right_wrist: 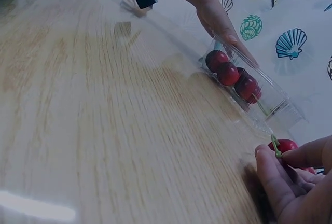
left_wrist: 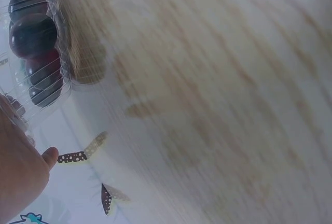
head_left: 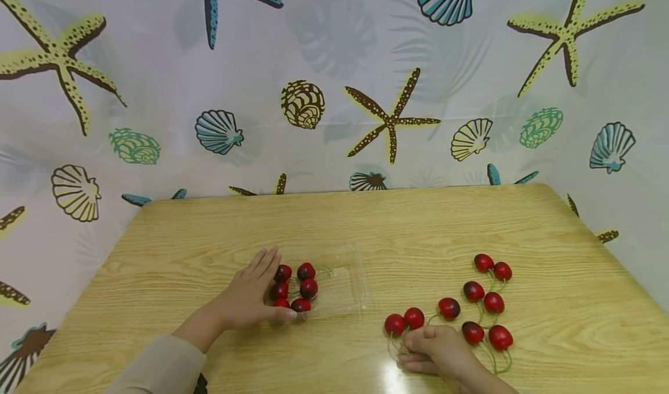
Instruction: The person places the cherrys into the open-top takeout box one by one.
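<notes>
Low in the head view, right of centre: right hand (head_left: 436,350) curled, fingers pinching the green stems of 2 cherries (head_left: 404,321); same pinch plain in the lower right of the right wrist view (right_wrist: 282,146). Best kept on the stems, not the fruit, and lifted straight up so the thin stalks do not snag the neighbours. Just above and to the right, 7 loose cherries (head_left: 487,298) lying close together on the wooden table (head_left: 397,219), stems crossing; worth keeping the sleeve clear of them. Left of centre, a clear plastic tray (head_left: 342,280) holding 5 cherries (head_left: 295,289) bunched at its left end. Left hand (head_left: 251,295) flat with fingers straight, pressing the tray's left edge; steady hold advisable so the light tray does not slide. Free room at the tray's right end. Behind, a shell-and-starfish curtain (head_left: 334,80).
</notes>
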Tool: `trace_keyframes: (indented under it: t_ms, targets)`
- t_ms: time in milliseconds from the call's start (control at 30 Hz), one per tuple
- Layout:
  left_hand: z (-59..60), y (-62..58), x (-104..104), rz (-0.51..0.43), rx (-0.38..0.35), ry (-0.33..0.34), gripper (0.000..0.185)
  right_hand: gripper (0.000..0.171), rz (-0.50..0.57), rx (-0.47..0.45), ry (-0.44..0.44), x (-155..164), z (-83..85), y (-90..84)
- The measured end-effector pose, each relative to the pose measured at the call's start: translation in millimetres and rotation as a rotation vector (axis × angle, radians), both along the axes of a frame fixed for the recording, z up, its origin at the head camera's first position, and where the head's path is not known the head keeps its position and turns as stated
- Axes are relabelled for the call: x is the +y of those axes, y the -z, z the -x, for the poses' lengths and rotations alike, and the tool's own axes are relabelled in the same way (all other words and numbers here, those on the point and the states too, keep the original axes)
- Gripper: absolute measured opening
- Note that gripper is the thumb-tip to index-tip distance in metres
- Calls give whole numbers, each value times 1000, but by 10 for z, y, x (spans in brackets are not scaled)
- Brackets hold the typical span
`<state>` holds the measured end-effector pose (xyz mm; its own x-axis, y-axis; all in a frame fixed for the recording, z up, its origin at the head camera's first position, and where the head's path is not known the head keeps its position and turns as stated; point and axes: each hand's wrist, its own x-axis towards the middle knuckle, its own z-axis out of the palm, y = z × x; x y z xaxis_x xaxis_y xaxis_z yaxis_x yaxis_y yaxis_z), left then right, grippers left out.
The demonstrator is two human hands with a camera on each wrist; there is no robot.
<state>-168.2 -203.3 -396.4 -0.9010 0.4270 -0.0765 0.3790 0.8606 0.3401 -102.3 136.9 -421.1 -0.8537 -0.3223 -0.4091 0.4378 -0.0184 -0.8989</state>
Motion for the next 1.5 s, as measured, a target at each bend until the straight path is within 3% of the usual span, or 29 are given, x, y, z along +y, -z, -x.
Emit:
trace_keyframes:
  t_ms: [600, 1167, 1500]
  targets:
    - [-5, -7, 5, -9, -15, -10, 109, 13, 108, -16, 47, -13, 35, -48]
    - [-6, -19, 8, 0, -19, -9, 108, 21, 135, 53, 60, -81, 114, -251]
    - [2, -8, 0, 3, -17, -11, 109, 15, 171, 95, 40, -139, 158, -411]
